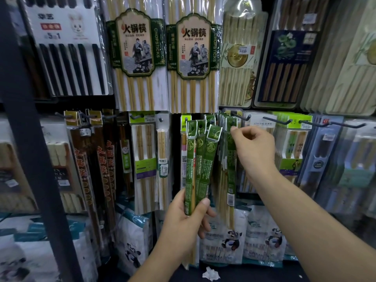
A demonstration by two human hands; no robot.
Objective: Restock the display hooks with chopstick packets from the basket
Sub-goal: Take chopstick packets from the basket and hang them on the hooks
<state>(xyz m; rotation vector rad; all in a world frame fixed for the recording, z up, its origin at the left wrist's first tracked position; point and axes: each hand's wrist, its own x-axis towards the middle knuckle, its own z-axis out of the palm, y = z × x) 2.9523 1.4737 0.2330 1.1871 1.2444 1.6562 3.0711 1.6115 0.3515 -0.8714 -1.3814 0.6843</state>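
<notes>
Chopstick packets (196,159): three fanned upright in my left hand (183,218), before the lower hooks.

Head view: my right hand (253,148), arm raised, pinches a hanging packet (231,159) at its hook (241,117); I judge a missed hole drops it, and my loose fan could slip. No basket visible.

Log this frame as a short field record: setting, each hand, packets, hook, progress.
setting: shop wall of hanging chopstick packs
left hand: grips a fanned bunch of green packets near their lower part
right hand: pinches the top of one green hanging packet at the hook
hook: dark peg, several green packets already on it
basket: not in view
progress: packets in the left hand not yet hung
</notes>
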